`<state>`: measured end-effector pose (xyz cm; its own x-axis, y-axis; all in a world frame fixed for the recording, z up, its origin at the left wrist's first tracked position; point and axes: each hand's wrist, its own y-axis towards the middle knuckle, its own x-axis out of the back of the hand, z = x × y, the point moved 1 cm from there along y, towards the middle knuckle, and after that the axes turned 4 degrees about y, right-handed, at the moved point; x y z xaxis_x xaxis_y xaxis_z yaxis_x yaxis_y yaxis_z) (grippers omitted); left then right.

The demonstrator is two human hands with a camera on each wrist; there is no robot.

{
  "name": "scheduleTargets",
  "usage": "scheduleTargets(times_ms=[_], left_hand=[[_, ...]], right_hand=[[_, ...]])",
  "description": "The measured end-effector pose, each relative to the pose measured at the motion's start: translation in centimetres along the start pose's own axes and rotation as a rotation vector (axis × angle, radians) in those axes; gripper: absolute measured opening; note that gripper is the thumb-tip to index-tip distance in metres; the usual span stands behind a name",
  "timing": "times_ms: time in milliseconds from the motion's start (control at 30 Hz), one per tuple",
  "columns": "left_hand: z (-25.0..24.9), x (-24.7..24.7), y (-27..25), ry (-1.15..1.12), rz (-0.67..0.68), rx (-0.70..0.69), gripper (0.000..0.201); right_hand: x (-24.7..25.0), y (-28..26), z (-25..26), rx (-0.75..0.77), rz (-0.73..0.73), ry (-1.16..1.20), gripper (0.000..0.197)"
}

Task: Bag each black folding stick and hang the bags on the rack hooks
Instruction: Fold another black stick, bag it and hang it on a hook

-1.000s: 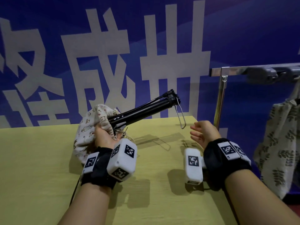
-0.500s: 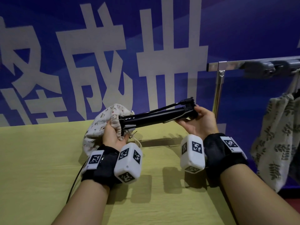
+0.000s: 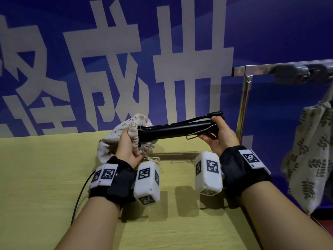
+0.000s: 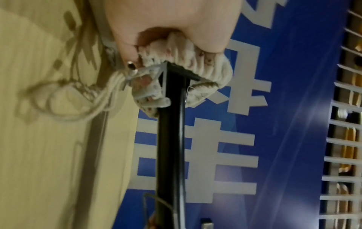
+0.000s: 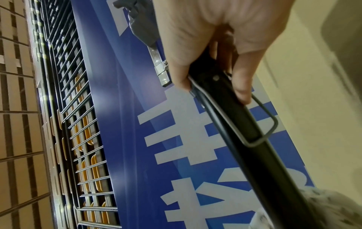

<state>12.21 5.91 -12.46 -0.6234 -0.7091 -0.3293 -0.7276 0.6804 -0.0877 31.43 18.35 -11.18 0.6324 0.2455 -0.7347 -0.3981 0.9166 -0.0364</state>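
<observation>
A black folding stick [image 3: 173, 129] lies almost level above the yellow table [image 3: 45, 186], its left end inside the mouth of a white patterned drawstring bag [image 3: 122, 131]. My left hand [image 3: 128, 143] grips the gathered bag mouth [image 4: 188, 62] around the stick [image 4: 170, 147]; the bag's cords [image 4: 78, 100] dangle loose. My right hand [image 3: 219, 130] grips the stick's free right end [image 5: 231, 108], where a wire loop [image 5: 264, 131] folds against the shaft. The bag [image 5: 323, 206] shows at the lower right of the right wrist view.
A chrome rack [image 3: 246, 101] with grey hooks [image 3: 295, 73] stands at the table's right end. A leaf-print bag [image 3: 310, 156] hangs from it at the right. A blue banner with white characters closes off the back. A black cable [image 3: 81, 193] trails by my left wrist.
My right hand rose from the table and took hold of the stick's free end. The stick dropped from a steep tilt to almost level, and the bag lifted with my left hand.
</observation>
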Motion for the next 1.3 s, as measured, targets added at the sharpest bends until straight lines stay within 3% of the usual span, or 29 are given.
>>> scheduleTargets(times_ms=[100,200,300,433,667,767,933,1100,1300], left_hand=[[-0.2,-0.3,-0.2,-0.02,0.134,-0.017,0.061],[-0.4,-0.6,-0.3,0.138,0.069,-0.151,0.068],[-0.2,-0.4,0.0,0.362,-0.036,-0.268,0.05],[0.3,0.4,0.1,0.506,-0.172,-0.29,0.025],[0.1,0.4,0.9,0.544,-0.176,-0.207,0.038],[0.0,0.1,0.9,0.575,-0.198,-0.231,0.042],[-0.8,-0.4,-0.5,0.416,-0.262,-0.231,0.034],[-1.2,-0.7,-1.8,0.165,-0.194,-0.191,0.031],[-1.9,0.0,-2.2,-0.197,-0.103,-0.033,0.025]], right_hand=[[0.3,0.1,0.0,0.017,-0.098,0.018,0.008],[0.6,0.2,0.1,0.046,-0.204,0.024,0.018],[0.7,0.2,0.1,0.076,-0.268,0.014,0.028],[0.6,0.1,0.0,0.092,-0.325,0.0,0.034],[0.2,-0.6,0.5,0.103,-0.405,0.034,0.025],[0.3,-0.6,0.8,0.113,-0.43,0.047,0.035],[0.7,-0.4,1.1,0.091,-0.451,0.047,0.049],[1.1,-0.3,1.3,0.048,-0.487,-0.006,0.054],[1.4,-0.3,1.5,0.012,-0.496,0.014,0.055]])
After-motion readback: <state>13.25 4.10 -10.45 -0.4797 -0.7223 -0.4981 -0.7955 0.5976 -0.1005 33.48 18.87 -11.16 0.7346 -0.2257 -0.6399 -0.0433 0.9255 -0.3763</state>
